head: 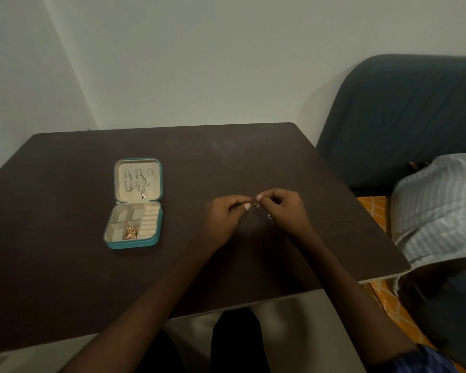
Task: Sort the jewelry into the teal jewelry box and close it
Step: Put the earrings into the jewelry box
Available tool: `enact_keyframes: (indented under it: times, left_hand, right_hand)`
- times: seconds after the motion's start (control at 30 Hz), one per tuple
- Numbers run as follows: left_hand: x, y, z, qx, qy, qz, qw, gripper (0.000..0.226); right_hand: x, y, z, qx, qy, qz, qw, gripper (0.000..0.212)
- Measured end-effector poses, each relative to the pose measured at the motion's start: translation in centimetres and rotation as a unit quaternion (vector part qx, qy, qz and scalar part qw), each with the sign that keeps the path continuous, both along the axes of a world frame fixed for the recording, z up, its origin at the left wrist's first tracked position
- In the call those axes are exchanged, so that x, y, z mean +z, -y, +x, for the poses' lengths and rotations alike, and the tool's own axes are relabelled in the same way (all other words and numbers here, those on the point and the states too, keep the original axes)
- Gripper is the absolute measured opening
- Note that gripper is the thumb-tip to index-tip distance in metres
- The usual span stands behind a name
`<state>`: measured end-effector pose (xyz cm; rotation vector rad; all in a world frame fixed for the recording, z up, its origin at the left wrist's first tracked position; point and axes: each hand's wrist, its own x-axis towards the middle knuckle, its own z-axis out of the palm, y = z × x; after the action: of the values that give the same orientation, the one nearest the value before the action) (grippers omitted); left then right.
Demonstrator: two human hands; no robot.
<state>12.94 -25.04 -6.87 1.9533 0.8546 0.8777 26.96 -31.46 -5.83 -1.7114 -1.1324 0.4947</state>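
Observation:
The teal jewelry box (pixel 111 244) lies open on the left part of the dark table (pixel 65 278). Two silver chains (pixel 135 181) hang from hooks in its cream lid, and a gold piece (pixel 131 232) sits in a front compartment. Right of the box, over the table's middle, my left hand (pixel 222 219) and my right hand (pixel 281 208) meet fingertip to fingertip. Both pinch a small dark piece of jewelry (pixel 257 205), and a bit of chain (pixel 270 218) hangs below my right hand. How much of the piece my fingers hide is unclear.
A dark blue sofa (pixel 404 117) stands right of the table, with another person in a striped shirt (pixel 439 208) lying beside the table's right edge. An orange patterned cloth (pixel 374 208) lies under that person. A pale wall stands behind the table.

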Motion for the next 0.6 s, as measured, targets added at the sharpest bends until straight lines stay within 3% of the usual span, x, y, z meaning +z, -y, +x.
enact_keyframes:
  times: [0.1, 0.17, 0.4, 0.5, 0.6]
  left_hand:
    - [0.8, 0.2, 0.0, -0.028, 0.093, -0.086, 0.992, 0.02]
    - [1.1, 0.3, 0.0, -0.021, 0.115, -0.11, 0.987, 0.019]
    - [1.4, 0.4, -0.1, -0.007, 0.126, -0.151, 0.98, 0.012]
    - [0.7, 0.2, -0.3, 0.013, 0.132, -0.168, 0.977, 0.02]
    - [0.3, 0.0, -0.6, 0.03, 0.131, -0.171, 0.976, 0.012]
  right_hand:
    - [0.8, 0.1, -0.3, 0.036, -0.119, 0.018, 0.992, 0.014]
    - [1.0, 0.2, -0.4, 0.048, -0.146, 0.016, 0.988, 0.014]
    - [0.7, 0.4, -0.9, 0.085, -0.128, 0.012, 0.988, 0.011]
    - [0.1, 0.3, -1.0, 0.101, -0.094, 0.009, 0.99, 0.013]
    - [-0.1, 0.1, -0.6, 0.121, -0.053, -0.017, 0.991, 0.016]
